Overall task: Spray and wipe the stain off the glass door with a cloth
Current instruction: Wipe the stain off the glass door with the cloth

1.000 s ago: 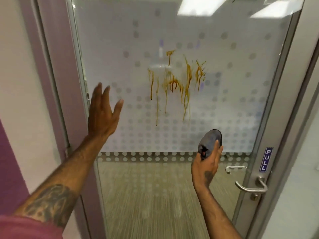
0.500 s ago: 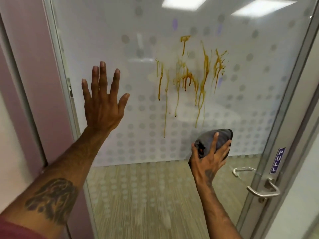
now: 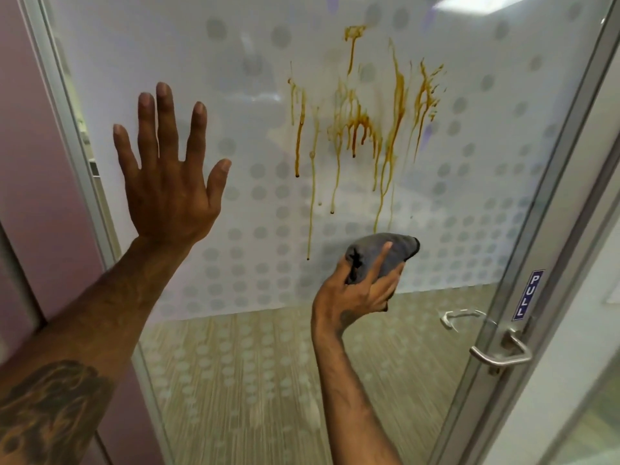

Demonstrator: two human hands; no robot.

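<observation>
A frosted glass door [image 3: 255, 68] with a dotted pattern fills the view. An orange-brown stain [image 3: 364, 122] runs down it in several drips, upper middle. My left hand [image 3: 167, 176] is spread flat with fingers apart at the glass, left of the stain, holding nothing. My right hand [image 3: 360, 290] grips a bunched dark grey cloth [image 3: 385, 251] just below the lowest drips, close to the glass. No spray bottle is in view.
A metal lever handle [image 3: 500, 354] and a blue PULL sign [image 3: 526, 295] sit on the door's right frame. The left frame [image 3: 63, 105] meets a pinkish wall [image 3: 30, 146]. Through the clear lower glass a striped floor [image 3: 241, 380] shows.
My view has drawn closer to the door. My left hand turned and spread flat toward the glass. My right hand lifted the cloth up toward the bottom of the drips.
</observation>
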